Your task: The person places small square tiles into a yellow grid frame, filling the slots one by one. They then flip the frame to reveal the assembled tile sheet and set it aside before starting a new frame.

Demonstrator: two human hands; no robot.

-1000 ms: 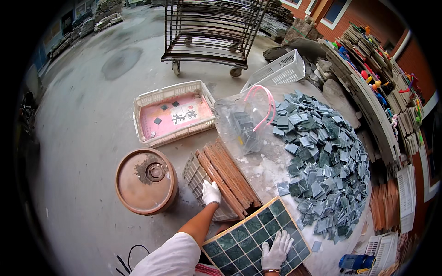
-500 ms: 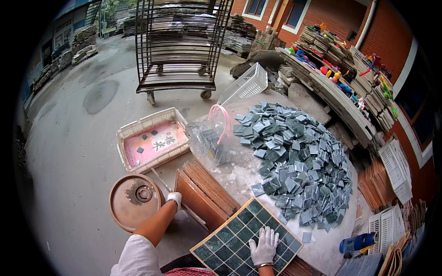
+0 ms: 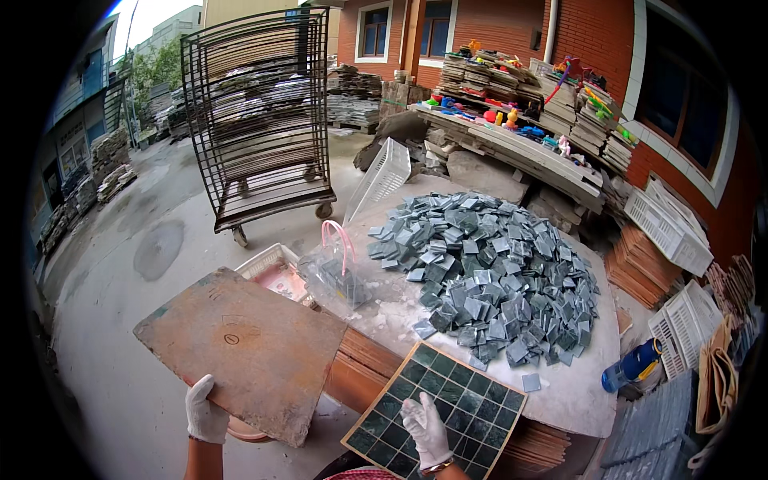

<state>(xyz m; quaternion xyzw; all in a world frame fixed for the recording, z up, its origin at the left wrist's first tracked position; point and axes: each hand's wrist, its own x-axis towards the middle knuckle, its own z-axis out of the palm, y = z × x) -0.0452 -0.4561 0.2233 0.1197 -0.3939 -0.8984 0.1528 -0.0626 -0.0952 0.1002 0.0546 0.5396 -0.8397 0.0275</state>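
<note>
With my left hand (image 3: 206, 411) I pinch a tilted brown board (image 3: 244, 352) by its near edge; my right hand (image 3: 426, 430), loosely open, is over the tile panel (image 3: 472, 420) by the worktop (image 3: 572, 404). Contact I can't tell. Every visible panel cell looks filled; the board is untiled, with many loose tiles (image 3: 496, 276) left heaped.

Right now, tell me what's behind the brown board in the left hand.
Beyond the board, part of a white crate shows, pink inside; a curved brown edge peeks out below. The rest is covered.
</note>
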